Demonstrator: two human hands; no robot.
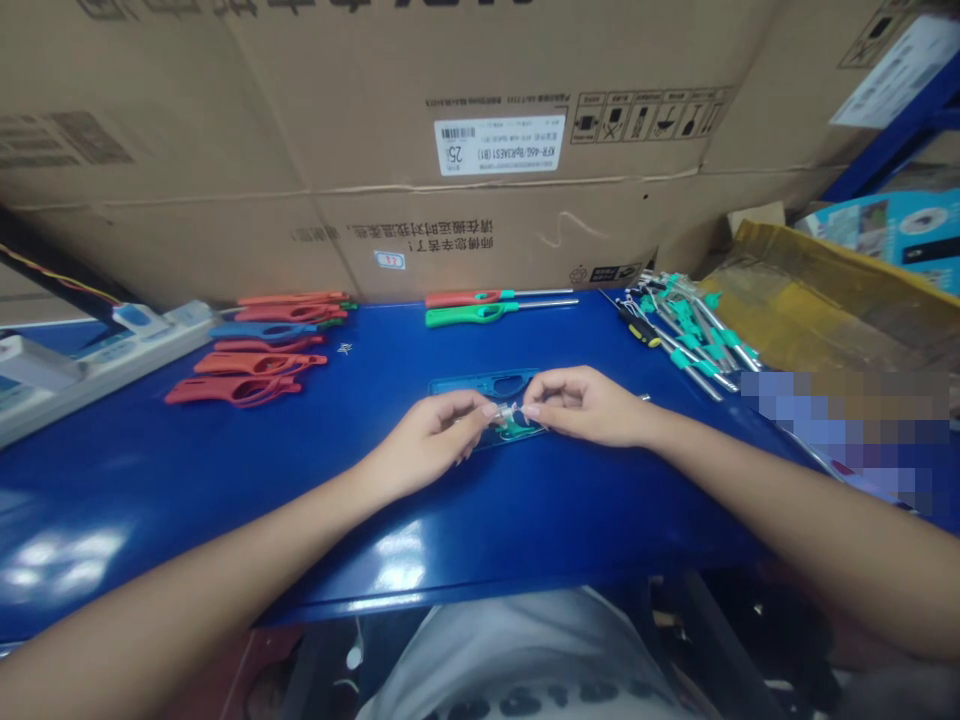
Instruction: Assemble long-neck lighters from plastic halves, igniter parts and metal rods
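My left hand (448, 432) is closed in a pinch on a small clear and silvery part (505, 411). From the other side, my right hand (581, 405) pinches at the part's right end, its thumb and forefinger together on something too small to name. Beneath the fingers is a blue lighter shell half (480, 442) with a green piece (517, 430) in it, largely covered by my hands. Just behind lies another blue shell half (474, 384) with an oval trigger opening. A thin metal tip sticks out past my right wrist.
Red, orange and blue lighter shells (236, 388) lie at left beside a white power strip (97, 370). Two long-nosed lighters (465, 315) rest at the back. Metal tubes with green parts (694, 335) and a screwdriver (637, 325) lie right. A large carton (360, 120) stands behind.
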